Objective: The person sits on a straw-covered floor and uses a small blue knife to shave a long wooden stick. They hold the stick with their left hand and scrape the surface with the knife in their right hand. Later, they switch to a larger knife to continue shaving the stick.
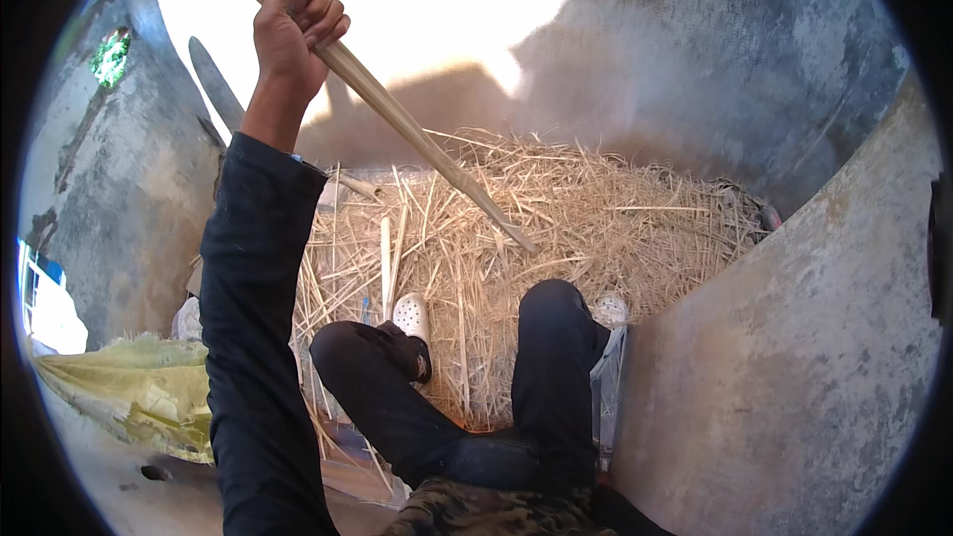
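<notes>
My left hand is raised at the upper left, its fingers wrapped round a long pale wooden stick. A short end of the stick juts out past the fist. From there it slants down to the right, and its thin tip overlaps the straw in this view; whether it touches cannot be told. Only a dark right sleeve shows at the lower edge, so my right hand is out of sight.
I sit with bent knees, white clogs on the straw-covered floor. Grey walls stand close on the right and ahead. A yellowish cloth sack lies at the left. A thin upright strip stands near the left clog. Bright sunlight hits the far wall.
</notes>
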Action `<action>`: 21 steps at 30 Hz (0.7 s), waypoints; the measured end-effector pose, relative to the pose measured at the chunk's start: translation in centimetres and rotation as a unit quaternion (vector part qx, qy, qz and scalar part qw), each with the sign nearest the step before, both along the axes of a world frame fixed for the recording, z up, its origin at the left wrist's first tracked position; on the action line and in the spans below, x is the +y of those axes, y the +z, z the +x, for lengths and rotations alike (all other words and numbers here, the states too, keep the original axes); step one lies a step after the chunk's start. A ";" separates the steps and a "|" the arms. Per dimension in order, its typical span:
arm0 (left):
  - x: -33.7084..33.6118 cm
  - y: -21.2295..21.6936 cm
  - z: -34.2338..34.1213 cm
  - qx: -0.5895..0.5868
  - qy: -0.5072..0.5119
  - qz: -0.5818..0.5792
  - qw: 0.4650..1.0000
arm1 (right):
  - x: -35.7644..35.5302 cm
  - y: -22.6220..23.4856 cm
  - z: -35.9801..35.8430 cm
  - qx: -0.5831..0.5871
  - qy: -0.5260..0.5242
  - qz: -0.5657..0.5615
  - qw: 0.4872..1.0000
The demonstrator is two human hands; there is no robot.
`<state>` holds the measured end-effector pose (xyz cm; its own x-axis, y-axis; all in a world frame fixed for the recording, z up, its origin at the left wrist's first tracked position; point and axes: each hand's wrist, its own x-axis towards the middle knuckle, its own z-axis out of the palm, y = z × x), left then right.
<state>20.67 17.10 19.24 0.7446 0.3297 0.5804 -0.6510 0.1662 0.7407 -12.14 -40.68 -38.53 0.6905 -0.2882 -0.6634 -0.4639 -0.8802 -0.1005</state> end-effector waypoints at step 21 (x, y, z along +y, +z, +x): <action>-4.2 -6.6 -5.9 -0.018 0.138 -0.126 0.982 | -1.5 11.3 6.6 -0.262 -0.143 0.123 0.946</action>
<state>14.78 12.95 12.59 0.5876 0.6521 0.4790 -0.7220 0.1552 0.6743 -5.57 -42.18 -27.21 0.8605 -0.3945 -0.3223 -0.5091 -0.6453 -0.5695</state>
